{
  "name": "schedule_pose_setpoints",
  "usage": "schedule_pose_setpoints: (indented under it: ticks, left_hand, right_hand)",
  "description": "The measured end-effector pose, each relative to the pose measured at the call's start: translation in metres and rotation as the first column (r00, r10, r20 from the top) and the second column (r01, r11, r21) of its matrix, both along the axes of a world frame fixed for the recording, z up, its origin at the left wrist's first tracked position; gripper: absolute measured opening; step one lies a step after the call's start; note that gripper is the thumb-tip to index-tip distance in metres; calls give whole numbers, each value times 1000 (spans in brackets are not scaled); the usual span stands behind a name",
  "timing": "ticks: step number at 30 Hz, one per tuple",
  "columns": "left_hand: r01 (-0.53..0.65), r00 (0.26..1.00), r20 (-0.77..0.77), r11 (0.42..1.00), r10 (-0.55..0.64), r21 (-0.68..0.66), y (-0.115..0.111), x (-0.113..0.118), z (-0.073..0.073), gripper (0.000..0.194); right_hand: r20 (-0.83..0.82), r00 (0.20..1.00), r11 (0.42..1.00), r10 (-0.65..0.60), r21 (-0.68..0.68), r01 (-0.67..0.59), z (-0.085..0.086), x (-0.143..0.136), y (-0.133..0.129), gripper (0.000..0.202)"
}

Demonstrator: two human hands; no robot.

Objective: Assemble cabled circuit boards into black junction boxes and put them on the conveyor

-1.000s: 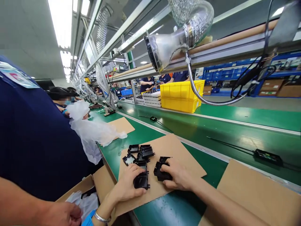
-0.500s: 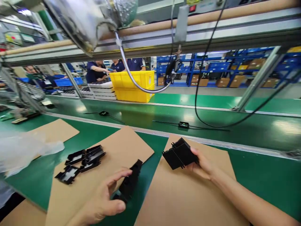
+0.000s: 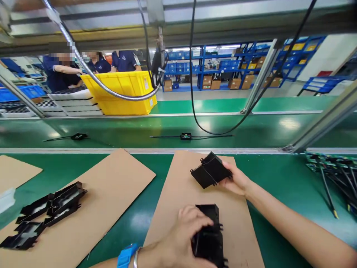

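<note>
"So, left hand [image 3: 182, 234]?"

"Fingers [image 3: 202, 223] part-spread, curled round a black housing pair [image 3: 208, 242], at the right-hand cardboard sheet [image 3: 178, 178]; contact beneath unclear."

"Right hand [image 3: 237, 178]?"

"Fingers closed on one end of a second black pair [image 3: 212, 171], tilted, above that sheet."

"Remainder?"

"Open black housings [image 3: 65, 197], grouped; left-hand cardboard [image 3: 117, 182], green counter [image 3: 135, 219]."

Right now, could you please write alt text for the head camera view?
A person's left hand and right hand hold black cases at a cardboard sheet on a green workbench. Other cases lie on another sheet to the left; blue shelving stands beyond.
</note>
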State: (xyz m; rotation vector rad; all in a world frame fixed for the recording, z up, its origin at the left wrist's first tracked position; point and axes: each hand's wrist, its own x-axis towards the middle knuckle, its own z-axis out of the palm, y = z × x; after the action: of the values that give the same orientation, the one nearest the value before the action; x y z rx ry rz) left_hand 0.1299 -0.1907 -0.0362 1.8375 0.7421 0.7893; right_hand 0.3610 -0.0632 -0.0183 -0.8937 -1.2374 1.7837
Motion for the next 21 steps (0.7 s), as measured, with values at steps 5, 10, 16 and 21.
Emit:
schedule_pose_setpoints:
  ticks: [5, 10, 16, 21]
  left_hand:
    - [85, 746, 512, 701, 427, -708, -1, -11, 20, 61]
    - [49, 690, 474, 619, 546, -784, 4, -21, 25, 65]
    - [-88, 981, 146, 963, 129, -255, 4, -21, 5, 72]
    - [143, 916, -394, 858, 74, 494, 0, -7, -38, 47]
  right_hand:
    - [-91, 995, 999, -33, -43, 29, -7, 3, -8, 43]
    - [-101, 995, 1000, -22, -9, 21, -10, -4, -11, 42]
    - [114, 993, 962, -40, 274, 7, 0, 2, -16, 37]
    - [582, 781, 596, -229, 718, -360, -11, -5, -42, 34]
